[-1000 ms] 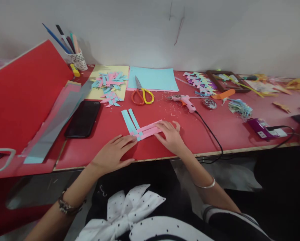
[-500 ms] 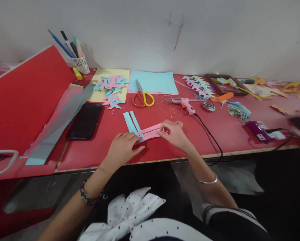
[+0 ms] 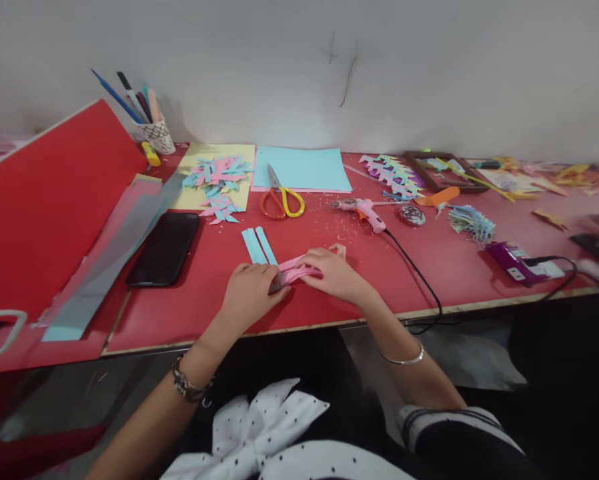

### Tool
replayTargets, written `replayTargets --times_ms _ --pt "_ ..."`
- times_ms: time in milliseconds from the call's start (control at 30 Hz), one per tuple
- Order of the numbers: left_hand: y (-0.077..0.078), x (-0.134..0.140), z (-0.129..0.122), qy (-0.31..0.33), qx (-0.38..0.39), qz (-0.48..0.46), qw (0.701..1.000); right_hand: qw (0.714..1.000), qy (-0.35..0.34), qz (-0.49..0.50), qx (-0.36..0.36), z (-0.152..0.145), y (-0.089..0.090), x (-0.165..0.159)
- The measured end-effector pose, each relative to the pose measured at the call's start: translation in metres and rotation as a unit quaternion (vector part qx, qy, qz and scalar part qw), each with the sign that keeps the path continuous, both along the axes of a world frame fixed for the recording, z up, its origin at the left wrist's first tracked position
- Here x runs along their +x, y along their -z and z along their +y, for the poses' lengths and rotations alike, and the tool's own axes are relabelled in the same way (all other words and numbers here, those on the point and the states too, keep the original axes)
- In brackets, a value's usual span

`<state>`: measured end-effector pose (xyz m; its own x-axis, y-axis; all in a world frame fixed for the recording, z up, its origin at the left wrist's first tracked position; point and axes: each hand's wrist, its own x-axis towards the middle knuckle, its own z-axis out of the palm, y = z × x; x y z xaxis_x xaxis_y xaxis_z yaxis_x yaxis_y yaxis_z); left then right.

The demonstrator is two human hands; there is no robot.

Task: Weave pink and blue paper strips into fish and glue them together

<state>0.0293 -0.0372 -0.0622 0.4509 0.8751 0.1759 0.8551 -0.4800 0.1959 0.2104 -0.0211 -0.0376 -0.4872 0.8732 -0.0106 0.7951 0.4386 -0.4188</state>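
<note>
Two blue strips [image 3: 253, 247] lay flat on the table [image 3: 209, 247], nearly parallel, slightly apart; pink strips [image 3: 295, 274] slanted rightward near their closer ends, one bowed.

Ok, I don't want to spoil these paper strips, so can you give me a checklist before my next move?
1. Right hand on the pink strips: ok.
2. Pink strips flat: not ok, they bend near that hand.
3. Blue strips apart at their far ends: ok, a gap shows.
4. Join between the colours neat: cannot tell, the left hand hides it.
5. Scissors clear of both hands: ok.
6. Glue gun hot: cannot tell.
</note>
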Motion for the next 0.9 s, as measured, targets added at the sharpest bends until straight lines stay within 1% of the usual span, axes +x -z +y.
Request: replayTargets --times_ms 100,267,333,400,433,467,500,600,667,767,900 --pt "0.000 0.004 -0.001 -0.008 0.017 0.001 1.000 0.999 -0.025 0.031 -0.026 0.001 -0.004 -0.002" --pt "0.002 0.000 -0.002 0.000 0.030 -0.019 0.999 0.997 0.001 0.053 -0.050 -0.003 -0.007 0.001" --pt "0.003 -0.006 -0.004 0.014 0.031 -0.035 0.999 0.999 0.031 0.027 -0.029 -0.007 -0.008 0.004" --pt "0.005 -0.012 -0.007 0.037 0.030 -0.050 0.998 0.997 0.067 -0.009 0.023 -0.011 -0.008 0.006" --pt "0.007 -0.016 -0.009 0.048 0.032 -0.057 0.997 0.996 0.074 -0.023 0.047 -0.011 -0.008 0.006" --pt "0.008 -0.018 -0.011 0.057 0.034 -0.062 0.996 0.996 0.066 -0.031 0.060 -0.011 -0.007 0.005" --pt "0.009 -0.021 -0.013 0.064 0.038 -0.065 0.995 0.997 0.042 -0.034 0.060 -0.010 -0.006 0.003" --pt "0.012 -0.024 -0.017 0.077 0.052 -0.064 0.994 0.998 -0.051 -0.020 0.020 -0.003 0.000 -0.006" --pt "0.013 -0.025 -0.018 0.080 0.061 -0.065 0.993 0.996 -0.088 -0.003 -0.005 0.003 0.004 -0.012" --pt "0.013 -0.024 -0.018 0.082 0.068 -0.072 0.992 0.993 -0.116 0.014 -0.023 0.008 0.006 -0.019" --pt "0.014 -0.025 -0.017 0.085 0.067 -0.079 0.991 0.990 -0.130 0.032 -0.036 0.010 0.007 -0.019"
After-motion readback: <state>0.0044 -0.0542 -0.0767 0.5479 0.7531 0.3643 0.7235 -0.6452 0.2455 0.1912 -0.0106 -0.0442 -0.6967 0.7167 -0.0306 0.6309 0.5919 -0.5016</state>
